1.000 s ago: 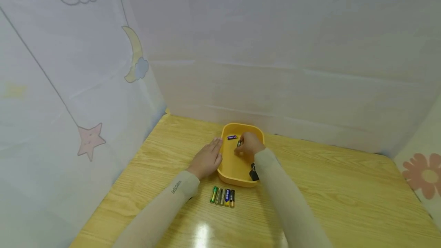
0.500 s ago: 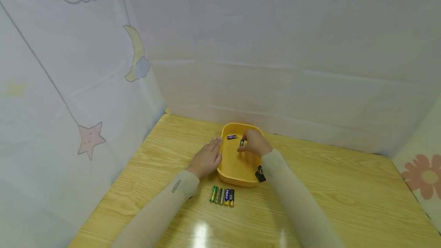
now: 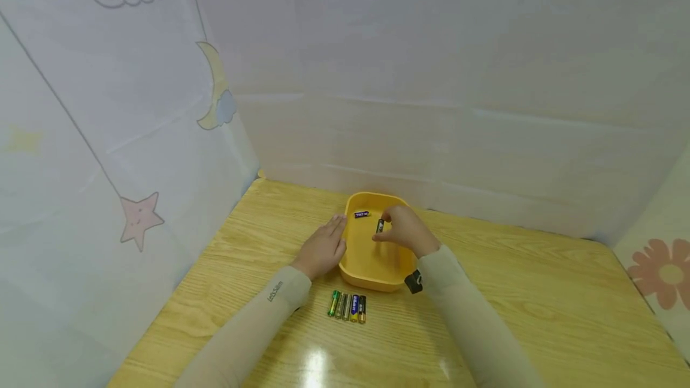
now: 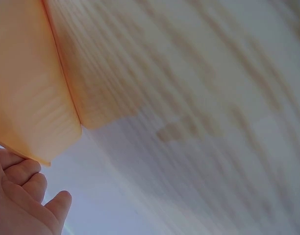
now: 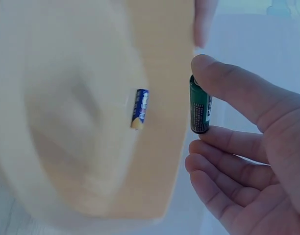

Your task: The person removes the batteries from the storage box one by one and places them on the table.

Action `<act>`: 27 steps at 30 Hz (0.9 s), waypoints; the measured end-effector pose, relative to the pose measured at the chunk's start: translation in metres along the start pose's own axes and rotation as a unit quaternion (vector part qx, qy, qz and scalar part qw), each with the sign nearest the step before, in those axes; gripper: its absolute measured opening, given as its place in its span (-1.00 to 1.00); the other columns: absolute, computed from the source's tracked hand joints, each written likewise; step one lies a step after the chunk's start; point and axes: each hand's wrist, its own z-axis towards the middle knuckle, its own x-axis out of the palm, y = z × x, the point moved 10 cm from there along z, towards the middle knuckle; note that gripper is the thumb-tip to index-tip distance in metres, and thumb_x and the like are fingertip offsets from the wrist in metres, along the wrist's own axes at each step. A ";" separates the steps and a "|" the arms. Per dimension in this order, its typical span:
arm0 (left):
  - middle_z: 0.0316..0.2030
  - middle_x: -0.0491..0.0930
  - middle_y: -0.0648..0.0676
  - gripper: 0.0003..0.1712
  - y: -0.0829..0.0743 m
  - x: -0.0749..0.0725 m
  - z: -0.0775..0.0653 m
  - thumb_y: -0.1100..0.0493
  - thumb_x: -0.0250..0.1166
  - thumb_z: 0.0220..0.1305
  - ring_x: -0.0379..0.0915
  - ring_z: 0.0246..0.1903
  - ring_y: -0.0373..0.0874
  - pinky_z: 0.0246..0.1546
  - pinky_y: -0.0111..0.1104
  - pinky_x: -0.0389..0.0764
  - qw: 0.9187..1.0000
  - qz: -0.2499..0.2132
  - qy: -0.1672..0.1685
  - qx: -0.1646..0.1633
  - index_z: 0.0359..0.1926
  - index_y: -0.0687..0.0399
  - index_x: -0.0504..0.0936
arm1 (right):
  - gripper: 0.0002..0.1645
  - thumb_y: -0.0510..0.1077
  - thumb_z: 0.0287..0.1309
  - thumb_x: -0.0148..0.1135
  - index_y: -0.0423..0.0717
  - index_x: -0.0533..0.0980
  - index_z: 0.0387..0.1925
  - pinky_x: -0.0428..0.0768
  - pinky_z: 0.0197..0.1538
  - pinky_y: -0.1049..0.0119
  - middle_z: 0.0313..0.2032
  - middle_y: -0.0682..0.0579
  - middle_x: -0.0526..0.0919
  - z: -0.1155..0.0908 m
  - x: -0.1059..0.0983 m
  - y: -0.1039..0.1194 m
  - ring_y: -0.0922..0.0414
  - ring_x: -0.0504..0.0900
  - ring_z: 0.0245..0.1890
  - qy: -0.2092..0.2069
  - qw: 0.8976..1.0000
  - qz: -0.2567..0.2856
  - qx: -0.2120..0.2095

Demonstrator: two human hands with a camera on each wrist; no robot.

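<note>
My right hand (image 3: 406, 231) pinches a dark green battery (image 5: 199, 105) by its two ends, between thumb and index finger, above the yellow plastic tub (image 3: 372, 285). The other fingers of that hand are bent and apart from the battery. A blue battery (image 3: 362, 214) with a yellow end lies on the tub's floor near the far left corner. My left hand (image 3: 321, 248) rests against the tub's left side, fingertips at the rim. In the left wrist view the left fingers (image 4: 35, 186) touch the tub's edge.
Several batteries (image 3: 347, 306) lie side by side in a row on the wooden table (image 3: 517, 292), in front of the tub. A pale cloth wall (image 3: 431, 106) stands close behind the tub. Another printed wall (image 3: 97, 136) closes off the left side.
My right hand has moved a little to the right and come up, the dark green battery still pinched in it. The left hand, the tub and the row of batteries stay put.
</note>
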 end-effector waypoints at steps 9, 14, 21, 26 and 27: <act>0.55 0.07 0.23 -0.35 0.003 -0.001 0.000 0.10 -0.12 0.62 -0.07 0.55 0.05 0.53 -0.03 0.08 1.000 0.002 0.000 -0.001 0.57 0.28 0.04 | -0.37 0.04 0.01 0.60 -0.35 0.65 -0.02 0.67 0.09 -0.04 0.01 -0.24 0.71 -0.013 -0.006 0.019 -0.13 0.68 0.00 -0.006 1.000 0.010 -0.002; 0.55 0.08 0.23 -0.35 0.004 0.000 0.001 0.09 -0.13 0.62 -0.06 0.55 0.06 0.53 -0.03 0.08 1.000 0.006 -0.002 0.000 0.57 0.28 0.04 | -0.38 0.03 0.00 0.61 -0.33 0.66 -0.03 0.67 0.08 -0.03 0.00 -0.22 0.71 -0.022 -0.006 0.027 -0.11 0.68 -0.02 -0.010 1.000 0.004 -0.013; 0.55 0.08 0.22 -0.35 0.003 -0.001 0.000 0.10 -0.12 0.61 -0.06 0.55 0.05 0.53 -0.03 0.09 1.000 0.006 -0.003 0.002 0.58 0.27 0.04 | -0.38 0.01 -0.02 0.62 -0.33 0.66 -0.02 0.68 0.06 -0.03 -0.05 -0.17 0.71 -0.037 -0.009 0.038 -0.13 0.67 -0.02 -0.023 0.999 0.009 -0.021; 0.54 0.09 0.24 -0.34 0.001 0.000 0.001 0.09 -0.12 0.61 -0.05 0.55 0.06 0.52 -0.03 0.10 1.000 0.006 -0.004 0.005 0.57 0.29 0.05 | -0.38 0.02 -0.04 0.63 -0.32 0.67 -0.04 0.69 0.00 0.00 -0.11 -0.13 0.70 -0.051 -0.009 0.044 -0.09 0.66 -0.08 -0.039 0.999 -0.002 -0.032; 0.55 0.09 0.23 -0.34 0.001 0.001 0.001 0.09 -0.12 0.61 -0.05 0.55 0.06 0.52 -0.03 0.10 1.000 0.005 -0.003 0.005 0.57 0.29 0.05 | -0.39 0.02 -0.04 0.63 -0.31 0.67 -0.04 0.69 -0.01 0.01 -0.12 -0.11 0.69 -0.054 -0.009 0.044 -0.08 0.66 -0.09 -0.043 0.998 -0.006 -0.034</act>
